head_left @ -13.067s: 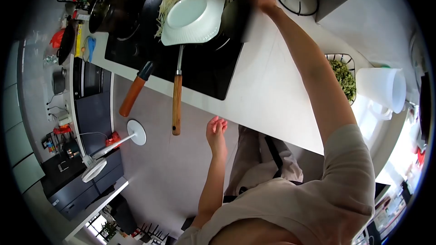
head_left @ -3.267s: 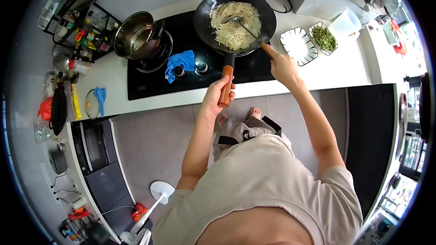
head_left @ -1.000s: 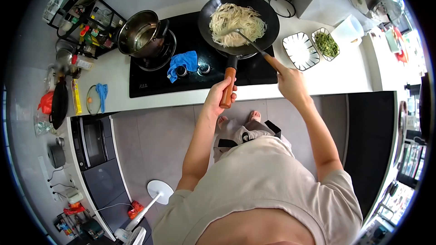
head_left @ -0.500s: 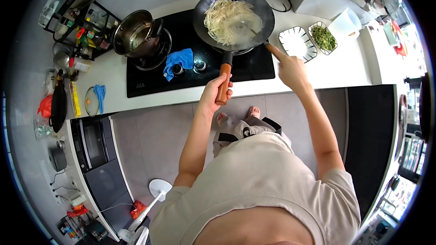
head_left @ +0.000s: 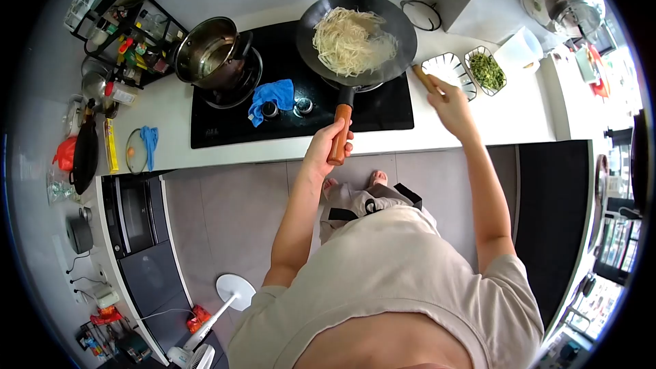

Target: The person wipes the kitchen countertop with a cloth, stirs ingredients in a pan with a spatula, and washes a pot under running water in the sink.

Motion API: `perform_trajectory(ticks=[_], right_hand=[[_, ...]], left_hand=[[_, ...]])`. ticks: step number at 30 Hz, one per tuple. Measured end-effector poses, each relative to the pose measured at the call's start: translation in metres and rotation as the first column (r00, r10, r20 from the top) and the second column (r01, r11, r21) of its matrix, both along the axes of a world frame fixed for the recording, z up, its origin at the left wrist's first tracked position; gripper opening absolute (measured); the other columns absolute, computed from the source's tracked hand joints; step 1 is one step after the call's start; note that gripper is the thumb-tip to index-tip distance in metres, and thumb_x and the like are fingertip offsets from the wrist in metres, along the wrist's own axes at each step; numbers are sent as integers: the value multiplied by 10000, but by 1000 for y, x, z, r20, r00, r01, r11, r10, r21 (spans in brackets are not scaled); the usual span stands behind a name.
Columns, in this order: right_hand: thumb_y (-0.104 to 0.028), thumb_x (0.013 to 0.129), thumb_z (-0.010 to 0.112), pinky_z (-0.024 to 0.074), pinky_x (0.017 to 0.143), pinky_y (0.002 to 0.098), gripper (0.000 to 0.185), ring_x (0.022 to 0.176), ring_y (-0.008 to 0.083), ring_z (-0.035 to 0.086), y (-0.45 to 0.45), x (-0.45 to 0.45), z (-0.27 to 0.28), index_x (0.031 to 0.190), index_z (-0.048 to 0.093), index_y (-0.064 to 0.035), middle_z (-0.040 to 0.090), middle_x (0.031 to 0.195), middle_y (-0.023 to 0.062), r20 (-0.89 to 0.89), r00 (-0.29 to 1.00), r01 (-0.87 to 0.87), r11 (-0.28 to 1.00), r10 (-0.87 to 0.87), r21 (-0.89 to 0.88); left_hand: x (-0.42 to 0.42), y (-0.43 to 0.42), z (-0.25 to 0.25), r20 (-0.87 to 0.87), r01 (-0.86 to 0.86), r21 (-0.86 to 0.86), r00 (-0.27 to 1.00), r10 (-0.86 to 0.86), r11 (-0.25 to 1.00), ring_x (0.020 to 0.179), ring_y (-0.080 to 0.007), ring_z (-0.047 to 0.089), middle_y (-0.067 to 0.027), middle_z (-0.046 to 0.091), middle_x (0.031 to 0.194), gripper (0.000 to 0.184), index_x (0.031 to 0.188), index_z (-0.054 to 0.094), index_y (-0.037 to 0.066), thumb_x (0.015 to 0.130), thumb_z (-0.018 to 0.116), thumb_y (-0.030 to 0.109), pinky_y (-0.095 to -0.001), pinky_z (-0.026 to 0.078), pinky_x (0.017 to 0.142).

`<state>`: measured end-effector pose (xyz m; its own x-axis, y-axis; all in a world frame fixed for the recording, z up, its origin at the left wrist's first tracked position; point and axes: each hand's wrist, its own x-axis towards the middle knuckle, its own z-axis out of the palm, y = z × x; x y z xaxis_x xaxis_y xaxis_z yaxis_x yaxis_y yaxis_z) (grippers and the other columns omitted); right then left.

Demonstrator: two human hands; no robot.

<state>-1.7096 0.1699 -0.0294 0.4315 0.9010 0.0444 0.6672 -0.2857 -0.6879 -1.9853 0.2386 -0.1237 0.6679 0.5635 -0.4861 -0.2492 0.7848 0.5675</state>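
My left hand is wrapped round the orange-brown wooden handle of a black wok, which sits over the right burner. Pale thin strands lie heaped in the left and middle of the wok, with a blurred steamy patch at their right. My right hand holds the wooden handle of a spatula, right of the wok's rim. The spatula's metal end is blurred and cannot be made out. Just beyond that hand is a white dish with dark stripes.
A steel pot stands on the left burner. On the black hob lies a blue cloth beside the knobs. At the right are a dish of chopped greens, a white container and a black ring stand. Bottles fill a rack at the left.
The striped dish and greens stand at the right, and the pale bowl seen over the wok earlier is gone. Both hands have taken hold of handles. Lately the spatula has moved right, towards the wok's rim.
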Motion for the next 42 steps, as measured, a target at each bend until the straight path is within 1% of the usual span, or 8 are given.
perform_trajectory(ticks=[4, 8, 14, 18, 28, 35, 37, 42], right_hand=[[-143, 841, 559, 232, 350, 211, 461, 411, 27, 319, -25, -6, 46, 1297, 530, -81, 416, 564, -34, -552, 806, 61, 958, -213, -280], [-134, 864, 546, 217, 347, 205, 466, 405, 31, 314, -22, -2, 12, 1320, 492, -56, 420, 572, -33, -582, 776, 69, 951, -242, -303], [-137, 919, 504, 196, 343, 178, 444, 409, 20, 264, -27, 6, 11, 1354, 444, -73, 407, 602, -36, -808, 513, 57, 951, -289, -303], [-138, 936, 470, 180, 328, 163, 442, 403, 7, 249, -49, 14, 27, 1370, 411, -77, 386, 600, -39, -919, 290, 40, 963, -267, -267], [-153, 953, 441, 170, 305, 159, 425, 382, 4, 212, -87, 18, 40, 1370, 403, -80, 358, 595, -42, -982, 74, 9, 985, -173, -173], [-138, 905, 508, 191, 329, 185, 463, 400, 22, 263, -83, 17, 41, 1356, 434, -69, 396, 606, -29, -894, 371, 107, 968, -251, -228], [-123, 860, 553, 240, 370, 206, 471, 429, 41, 323, -82, 15, 48, 1322, 489, -64, 434, 618, -14, -678, 691, 123, 965, -250, -230], [-34, 752, 582, 467, 685, 321, 496, 672, 259, 610, -84, 27, 78, 1245, 567, -78, 638, 794, 179, 24, 998, -58, 965, 66, -257]], left_hand=[[-2, 2, -2, -83, 12, 54, 997, -8, 998, 631, -146, 573, -78, 600, 846, 382, 1132, 524, 22, 940, 514, 353, -259, 460, 529], [-2, 4, 6, -252, -34, 160, 965, 74, 987, 726, -146, 611, -83, 618, 893, 386, 1136, 550, 17, 938, 523, 347, -259, 492, 601], [19, 43, 2, -376, 258, 926, 614, 694, 274, 830, -271, 551, -112, 586, 892, 250, 1077, 636, 60, 850, 607, 161, -382, 442, 772], [58, 83, 8, -200, 458, 879, 601, 774, -128, 891, -322, 494, -108, 543, 905, 301, 1066, 659, 97, 769, 621, 73, -413, 402, 804], [100, 103, 20, -348, 733, 641, 542, 765, -228, 949, -285, 441, -87, 492, 941, 452, 1154, 636, 139, 717, 587, 34, -410, 348, 821], [88, 74, 50, -391, 497, 865, 587, 709, 66, 939, -290, 501, -95, 543, 970, 439, 1103, 671, 171, 721, 562, -18, -404, 370, 843], [64, 54, 92, -313, 60, 751, 909, 275, 657, 781, -107, 482, -19, 519, 834, 475, 1135, 664, 101, 715, 501, -49, -204, 399, 728], [10, -30, 210, 344, -102, 694, 917, -204, 713, 791, -244, 467, -90, 546, 883, 261, 946, 652, -12, 757, 563, 145, -332, 382, 734]])
